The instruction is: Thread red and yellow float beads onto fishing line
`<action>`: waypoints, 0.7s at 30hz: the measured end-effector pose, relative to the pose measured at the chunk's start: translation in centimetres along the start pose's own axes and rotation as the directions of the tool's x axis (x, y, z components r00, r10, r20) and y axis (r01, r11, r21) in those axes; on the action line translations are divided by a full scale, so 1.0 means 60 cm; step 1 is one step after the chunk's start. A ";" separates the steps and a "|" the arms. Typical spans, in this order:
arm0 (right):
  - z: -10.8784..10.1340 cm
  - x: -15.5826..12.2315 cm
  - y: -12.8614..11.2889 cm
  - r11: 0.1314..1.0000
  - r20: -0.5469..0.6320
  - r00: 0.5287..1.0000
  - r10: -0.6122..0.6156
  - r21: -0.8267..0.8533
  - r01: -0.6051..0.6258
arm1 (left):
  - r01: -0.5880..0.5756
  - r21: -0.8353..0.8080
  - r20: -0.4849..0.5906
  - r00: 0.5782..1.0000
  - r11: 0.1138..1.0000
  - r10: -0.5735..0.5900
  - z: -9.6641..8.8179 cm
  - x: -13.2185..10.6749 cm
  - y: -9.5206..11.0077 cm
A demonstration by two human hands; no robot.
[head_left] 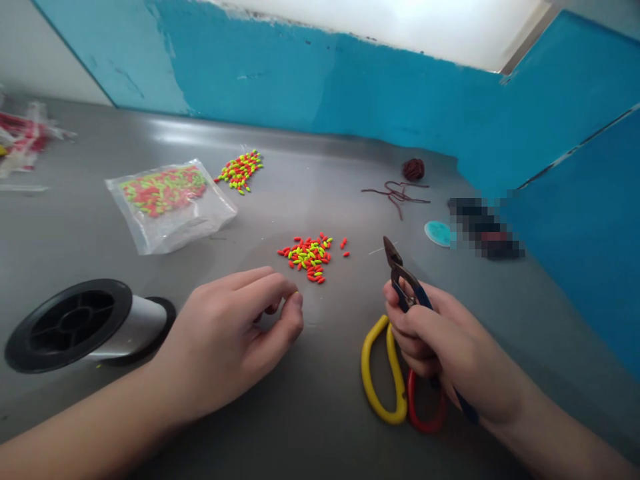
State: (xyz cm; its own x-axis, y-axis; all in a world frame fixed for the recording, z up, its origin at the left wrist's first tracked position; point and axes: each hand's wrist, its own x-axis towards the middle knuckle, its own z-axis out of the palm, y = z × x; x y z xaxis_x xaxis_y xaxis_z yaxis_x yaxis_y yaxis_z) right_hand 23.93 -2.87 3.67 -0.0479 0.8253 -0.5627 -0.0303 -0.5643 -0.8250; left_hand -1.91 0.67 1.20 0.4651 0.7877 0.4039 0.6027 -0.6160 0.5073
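Note:
My right hand (pixel 435 327) is wrapped round a pair of pliers (pixel 400 270) with dark jaws and blue handles, tips pointing up and away. Under that hand lie scissors with one yellow and one red handle loop (pixel 383 373); their blades are hidden. My left hand (pixel 240 327) is closed in a pinch, thumb against forefinger, with a speck of yellow showing at the fingertips; what it holds is too small to make out. Just beyond it lies a pile of small red and yellow-green oval beads (pixel 310 255). A thin line piece (pixel 383 249) lies near the plier tips.
A spool of clear line (pixel 127 327) lies at left. Behind it sit a clear bag of beads (pixel 170 207) and another bead pile (pixel 241 171). Brown cord (pixel 397 193), a cord ball (pixel 413 169), a teal disc (pixel 439 233) and a blurred-out dark object (pixel 485 227) are at right.

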 end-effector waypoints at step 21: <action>0.001 -0.008 -0.003 0.999 0.039 0.999 -0.005 -0.037 0.007 | 0.105 -0.098 0.009 0.994 0.990 -0.105 0.002 -0.006 0.006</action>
State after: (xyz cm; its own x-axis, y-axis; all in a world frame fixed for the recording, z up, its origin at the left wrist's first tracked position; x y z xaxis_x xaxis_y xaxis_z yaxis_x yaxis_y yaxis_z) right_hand 23.91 -3.18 4.10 -0.0870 0.8268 -0.5558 0.0067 -0.5574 -0.8302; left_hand -1.77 0.18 1.16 0.4054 0.8480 0.3414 0.5822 -0.5275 0.6188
